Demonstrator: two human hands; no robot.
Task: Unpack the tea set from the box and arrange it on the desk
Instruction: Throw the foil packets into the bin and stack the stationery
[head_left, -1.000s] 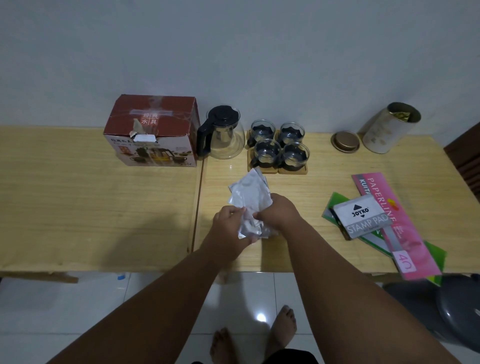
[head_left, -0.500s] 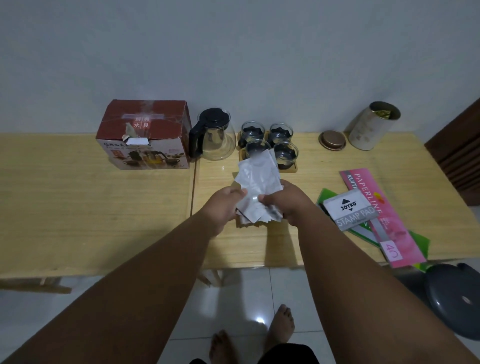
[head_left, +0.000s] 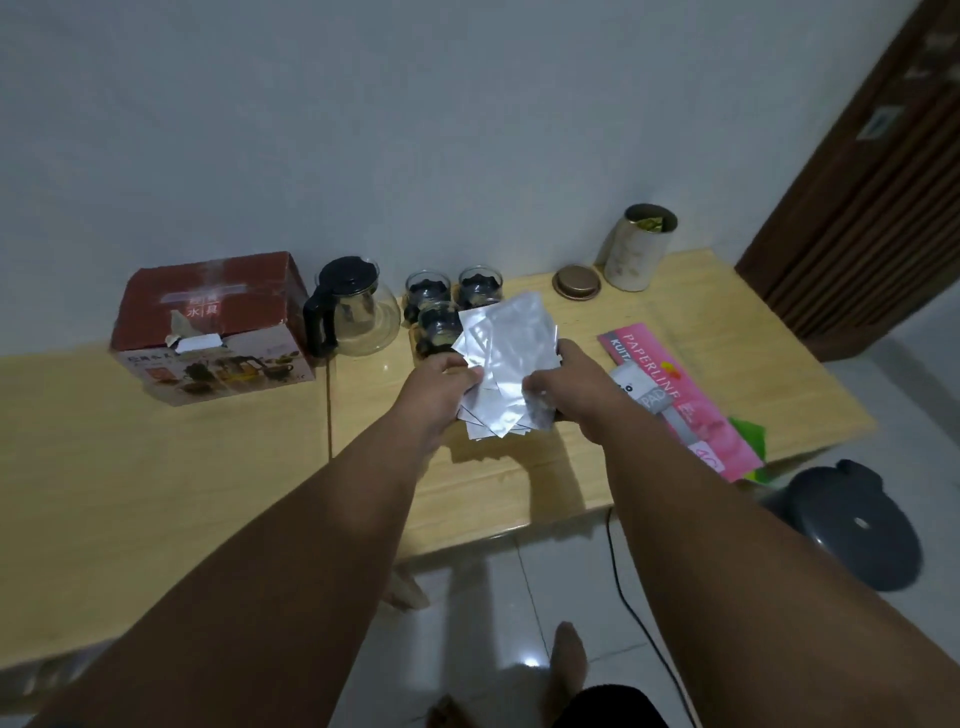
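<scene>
Both hands pinch a loose sheaf of silvery packets, left hand and right hand, over mid-desk just before the glass cups and teapot by the back edge; slick packets could slip, knocking cups.

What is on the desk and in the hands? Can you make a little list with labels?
left hand: grips silvery plastic bags
right hand: grips the same bags
glass teapot: upright, black lid on, right of tea set box
glass cups: three visible behind the bags, beside teapot
tea tin: open, leaning on the wall, its lid beside it
desk: light wood
</scene>
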